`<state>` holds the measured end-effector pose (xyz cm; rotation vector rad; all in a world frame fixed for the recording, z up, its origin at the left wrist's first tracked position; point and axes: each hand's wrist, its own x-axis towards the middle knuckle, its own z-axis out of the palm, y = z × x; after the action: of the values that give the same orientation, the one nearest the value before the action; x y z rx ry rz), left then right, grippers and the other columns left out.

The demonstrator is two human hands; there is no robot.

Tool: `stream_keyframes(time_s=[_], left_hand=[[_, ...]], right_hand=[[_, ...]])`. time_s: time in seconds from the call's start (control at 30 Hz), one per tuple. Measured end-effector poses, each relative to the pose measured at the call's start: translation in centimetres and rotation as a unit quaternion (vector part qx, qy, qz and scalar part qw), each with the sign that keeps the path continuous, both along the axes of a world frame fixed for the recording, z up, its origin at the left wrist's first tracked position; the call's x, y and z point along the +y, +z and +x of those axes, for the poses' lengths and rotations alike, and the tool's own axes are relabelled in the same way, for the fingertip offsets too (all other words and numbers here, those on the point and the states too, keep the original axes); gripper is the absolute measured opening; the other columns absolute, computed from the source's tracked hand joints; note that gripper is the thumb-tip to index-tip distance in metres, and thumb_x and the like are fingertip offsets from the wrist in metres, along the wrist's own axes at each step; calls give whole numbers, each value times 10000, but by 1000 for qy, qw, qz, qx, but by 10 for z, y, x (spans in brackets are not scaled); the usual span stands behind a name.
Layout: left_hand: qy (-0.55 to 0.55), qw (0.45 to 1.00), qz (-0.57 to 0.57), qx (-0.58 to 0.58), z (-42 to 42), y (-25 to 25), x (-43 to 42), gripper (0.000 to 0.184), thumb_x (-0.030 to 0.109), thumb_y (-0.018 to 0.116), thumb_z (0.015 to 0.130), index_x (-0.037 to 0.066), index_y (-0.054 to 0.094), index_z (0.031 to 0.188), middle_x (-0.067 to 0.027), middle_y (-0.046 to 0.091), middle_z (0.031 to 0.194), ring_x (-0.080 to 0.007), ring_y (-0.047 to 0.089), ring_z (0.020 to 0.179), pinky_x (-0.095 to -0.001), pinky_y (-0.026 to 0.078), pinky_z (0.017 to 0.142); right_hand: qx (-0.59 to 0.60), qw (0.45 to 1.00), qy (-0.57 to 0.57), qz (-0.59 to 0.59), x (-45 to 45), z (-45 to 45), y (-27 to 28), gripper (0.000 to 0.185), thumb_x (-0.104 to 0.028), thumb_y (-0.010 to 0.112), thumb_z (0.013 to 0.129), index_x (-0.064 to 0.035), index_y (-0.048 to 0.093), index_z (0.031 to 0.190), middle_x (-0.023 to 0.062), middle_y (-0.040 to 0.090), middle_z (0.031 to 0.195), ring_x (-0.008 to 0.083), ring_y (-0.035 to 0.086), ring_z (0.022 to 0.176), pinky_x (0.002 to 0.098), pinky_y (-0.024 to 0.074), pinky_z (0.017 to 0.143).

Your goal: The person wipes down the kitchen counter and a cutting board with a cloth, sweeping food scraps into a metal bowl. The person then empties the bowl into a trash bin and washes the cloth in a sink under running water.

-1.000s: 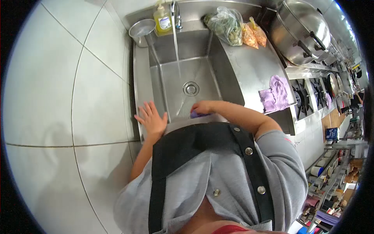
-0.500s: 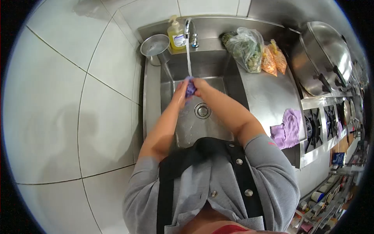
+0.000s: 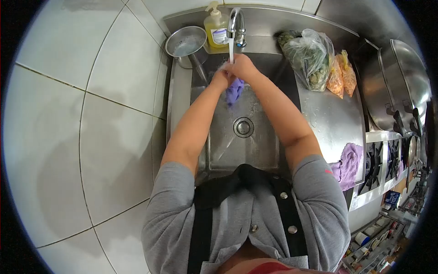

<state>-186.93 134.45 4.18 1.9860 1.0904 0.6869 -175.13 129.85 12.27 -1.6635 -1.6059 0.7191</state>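
Note:
A wet purple cloth (image 3: 234,92) hangs down from between my hands inside the steel sink (image 3: 244,157). Water from the curved faucet (image 3: 234,23) pours straight onto my hands. My left hand (image 3: 222,78) is closed around the cloth's upper part. Against it, my right hand (image 3: 242,67) presses from the other side, its fingers bent over the bunched cloth directly under the stream. The hands partly hide the gathered end of the cloth, and splashing water blurs the fingertips.
Left of the faucet stand a soap pump bottle (image 3: 216,28) and a metal pot (image 3: 186,43). On the right counter lie a bag of green vegetables (image 3: 312,61), bags of orange pieces (image 3: 341,75) and another purple cloth (image 3: 350,165). A large pot (image 3: 394,91) stands beyond, near stove burners (image 3: 375,162).
My hands have moved up, closer to the faucet, with the cloth. More of the cloth now dangles below them, and water splashes over the hands. The camera view has shifted slightly.

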Motion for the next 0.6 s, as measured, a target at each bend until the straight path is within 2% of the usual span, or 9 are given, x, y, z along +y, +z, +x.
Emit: stream_keyframes(time_s=[0.1, 0.17, 0.23, 0.37, 0.43, 0.47, 0.5, 0.57, 0.6], left_hand=[[70, 997, 6, 42, -4, 16, 0, 304, 214, 548, 814, -1, 595, 1023, -101, 649, 860, -256, 620, 822, -371, 475, 706], [95, 973, -165, -134, -9, 66, -22, 252, 205, 553, 823, -3, 628, 945, -108, 644, 858, -212, 622, 788, -344, 478, 667], [88, 962, -206, -156, -17, 82, -19, 268, 209, 591, 823, -13, 615, 973, -90, 639, 878, -169, 614, 772, -310, 483, 673], [111, 859, -286, -409, -35, 96, -18, 416, 315, 672, 786, -1, 565, 1034, -95, 628, 938, -202, 621, 800, -366, 501, 747], [116, 748, -438, -484, -38, 75, -16, 426, 386, 663, 778, 32, 568, 997, -90, 627, 934, -218, 624, 827, -423, 490, 790], [122, 724, -497, -462, -31, 64, -17, 402, 438, 644, 777, 68, 583, 924, -80, 624, 913, -210, 615, 805, -441, 485, 776], [159, 721, -499, -454, -20, 44, -16, 389, 470, 613, 790, 92, 590, 878, -67, 615, 857, -192, 598, 752, -391, 493, 706], [75, 810, -481, -326, -19, 53, -46, 356, 461, 565, 823, 106, 582, 815, -49, 593, 784, -182, 576, 726, -347, 481, 646], [85, 790, -477, -375, -12, 8, -29, 352, 449, 554, 833, 100, 577, 871, -44, 586, 795, -194, 569, 730, -335, 482, 688]], right_hand=[[111, 988, -19, 107, 9, 5, -37, 305, -215, 665, 728, -5, 621, 944, 111, 631, 829, 167, 585, 767, 303, 463, 721], [172, 958, -43, 224, 3, 4, -62, 311, -224, 659, 755, -13, 615, 980, 82, 628, 870, 138, 567, 802, 285, 452, 739], [370, 928, 29, -26, -24, -6, -78, 317, -232, 614, 814, -34, 586, 1061, 44, 604, 947, 119, 543, 870, 276, 432, 788], [300, 946, 100, -70, -30, 5, -97, 327, -238, 580, 845, -38, 555, 1103, 43, 599, 949, 107, 538, 867, 276, 434, 791], [645, 764, -15, 11, -38, 6, -64, 239, -214, 576, 846, -27, 589, 995, 25, 597, 889, 109, 545, 821, 268, 446, 763], [681, 728, -52, 53, -35, -3, -59, 169, -196, 577, 837, -44, 601, 908, 18, 608, 838, 136, 572, 774, 289, 455, 721], [680, 729, -55, 53, -36, -18, -63, 169, -196, 577, 837, -44, 601, 908, 18, 608, 838, 136, 572, 774, 289, 455, 721], [419, 896, -96, 112, -43, -52, -75, 138, -194, 576, 823, -71, 635, 844, 33, 618, 730, 149, 572, 704, 310, 457, 669], [416, 897, -98, 115, -48, -61, -69, 138, -194, 576, 823, -71, 635, 844, 33, 618, 730, 149, 572, 704, 310, 457, 669]])
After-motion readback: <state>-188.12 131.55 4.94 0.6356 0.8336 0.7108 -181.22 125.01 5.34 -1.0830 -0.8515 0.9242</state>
